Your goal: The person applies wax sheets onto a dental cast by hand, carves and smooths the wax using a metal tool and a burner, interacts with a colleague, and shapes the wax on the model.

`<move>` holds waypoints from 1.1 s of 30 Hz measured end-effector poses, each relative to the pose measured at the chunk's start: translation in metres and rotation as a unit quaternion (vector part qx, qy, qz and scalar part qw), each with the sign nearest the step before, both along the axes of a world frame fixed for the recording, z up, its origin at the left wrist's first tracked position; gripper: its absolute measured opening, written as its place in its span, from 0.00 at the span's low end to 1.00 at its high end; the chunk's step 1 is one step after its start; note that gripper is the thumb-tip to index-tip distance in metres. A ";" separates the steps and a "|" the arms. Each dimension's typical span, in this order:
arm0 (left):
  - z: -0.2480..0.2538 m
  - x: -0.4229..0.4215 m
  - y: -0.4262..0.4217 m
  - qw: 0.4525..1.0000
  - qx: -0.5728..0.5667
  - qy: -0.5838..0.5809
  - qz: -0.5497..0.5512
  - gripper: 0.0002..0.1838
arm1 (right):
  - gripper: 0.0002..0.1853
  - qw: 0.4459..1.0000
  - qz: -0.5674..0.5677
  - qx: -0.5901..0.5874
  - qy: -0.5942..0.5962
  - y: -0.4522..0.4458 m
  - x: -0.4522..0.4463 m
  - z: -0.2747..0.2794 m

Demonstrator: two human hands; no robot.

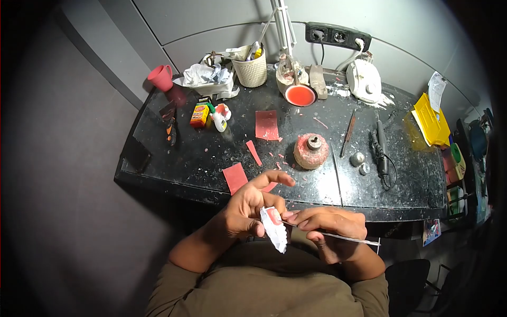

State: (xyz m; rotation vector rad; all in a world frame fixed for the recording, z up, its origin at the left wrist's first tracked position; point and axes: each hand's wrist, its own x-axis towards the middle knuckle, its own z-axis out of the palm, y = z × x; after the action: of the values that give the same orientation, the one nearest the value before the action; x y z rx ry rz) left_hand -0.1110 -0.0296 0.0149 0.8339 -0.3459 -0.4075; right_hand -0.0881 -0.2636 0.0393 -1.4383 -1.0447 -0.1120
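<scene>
My left hand [252,207] holds a white piece with a ragged edge [275,236] and a pink part [272,215] on it, in front of my body. A thin metal tool [343,238] lies in the closed fingers of my right hand [335,228], its tip at the pink part. Beyond my hands, on the black table [206,164], are pink sheets [266,125] [235,177], a pink strip [254,152] and small pink scraps. A round pink-stained burner [311,151] stands to their right.
At the back are a pink mug [160,78], a white basket [250,71], a red-filled dish [300,95] and a white device [364,81]. A corded handpiece [382,140] and two small metal cups [357,159] lie at right. A yellow folder [431,120] sits at far right.
</scene>
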 end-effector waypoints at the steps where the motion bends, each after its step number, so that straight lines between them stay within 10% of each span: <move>1: 0.001 -0.001 -0.001 0.999 -0.029 0.034 -0.029 0.61 | 0.08 1.000 0.000 0.000 0.000 0.000 0.000 0.000; 33: -0.007 0.001 0.005 0.995 -0.005 0.035 -0.096 0.67 | 0.03 0.968 0.105 0.085 0.210 0.003 0.008 -0.011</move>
State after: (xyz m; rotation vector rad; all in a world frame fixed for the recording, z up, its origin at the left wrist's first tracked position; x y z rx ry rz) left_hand -0.1099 -0.0244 0.0078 0.7767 -0.3636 -0.6128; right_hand -0.0806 -0.2606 0.0283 -1.1241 -0.8070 0.2427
